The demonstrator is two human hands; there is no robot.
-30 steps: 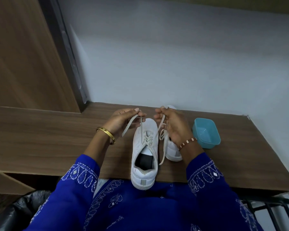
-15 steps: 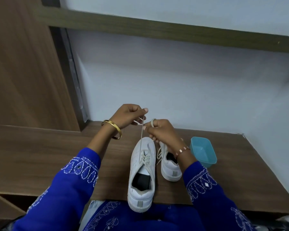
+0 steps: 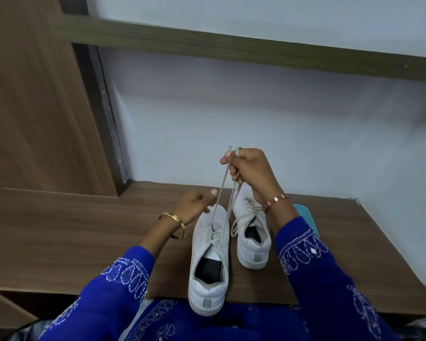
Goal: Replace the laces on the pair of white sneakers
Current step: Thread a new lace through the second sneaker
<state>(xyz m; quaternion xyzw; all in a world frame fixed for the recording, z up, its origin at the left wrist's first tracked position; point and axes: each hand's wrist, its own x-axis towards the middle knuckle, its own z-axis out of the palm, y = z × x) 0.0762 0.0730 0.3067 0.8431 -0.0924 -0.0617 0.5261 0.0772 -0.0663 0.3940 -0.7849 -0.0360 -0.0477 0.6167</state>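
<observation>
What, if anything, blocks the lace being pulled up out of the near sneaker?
Nothing visible: the right hand holds both lace ends raised above the near sneaker; the left hand sits beside them.

Behind the right forearm, just right of the right sneaker (image 3: 252, 232), the blue container (image 3: 305, 215) shows only as a thin strip of rim and wall, so its shape and contents cannot be told. The near sneaker (image 3: 210, 257) juts past the table (image 3: 84, 230) edge, its toe partly covered by the left hand (image 3: 194, 205), whose fingertips are out of view. Where the lace (image 3: 219, 190) ends sit inside the right hand (image 3: 250, 168) is hidden by the curled fingers.
</observation>
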